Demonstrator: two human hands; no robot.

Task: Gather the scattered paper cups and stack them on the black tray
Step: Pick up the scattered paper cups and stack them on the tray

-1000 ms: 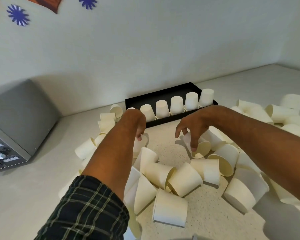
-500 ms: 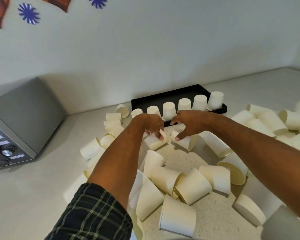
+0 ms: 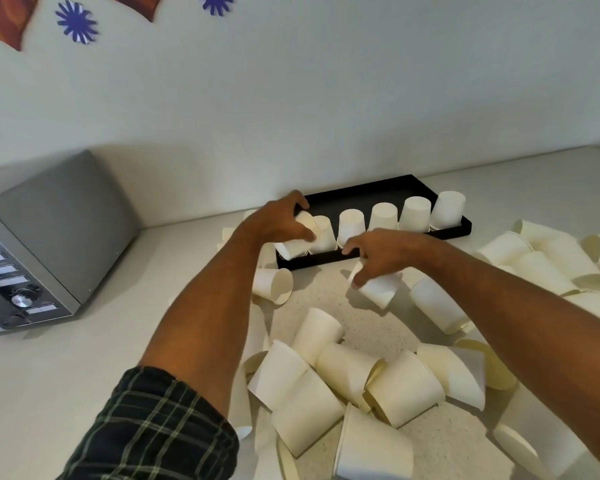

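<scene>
On the black tray (image 3: 388,192), near the counter's back edge by the wall: a single row of paper cups standing mouth-down along its front edge. Five stand free; one more, the leftmost cup (image 3: 297,237), is tilted at the tray's left end under the left hand (image 3: 278,221), whose fingers curl round it from above. Judged: being set down as the sixth in the row, not yet released.

Right hand (image 3: 383,252): just in front of the tray's front edge, fingers bent down over a fallen cup (image 3: 378,289) on the counter, fingertips touching its wall. Whether it is gripped or only touched cannot be told.

Progress, judged: early. The tray holds one layer only, nothing nested or stacked on top. Most of the stock is still loose.

Loose cups (image 3: 343,382): a dense heap on their sides in the near middle of the counter; a second spread toward the right edge; a few just left of the tray's left end, one with its mouth facing the camera.

Counter (image 3: 66,375): pale, speckled, matte.

Left edge: a grey appliance (image 3: 63,220) with a knob and buttons on its front panel.

Wall (image 3: 326,98): plain, light, with blue paper flowers (image 3: 77,22) and a red-brown decoration at the top left corner.

Left forearm: bare, dark plaid sleeve (image 3: 153,431) pushed up.
</scene>
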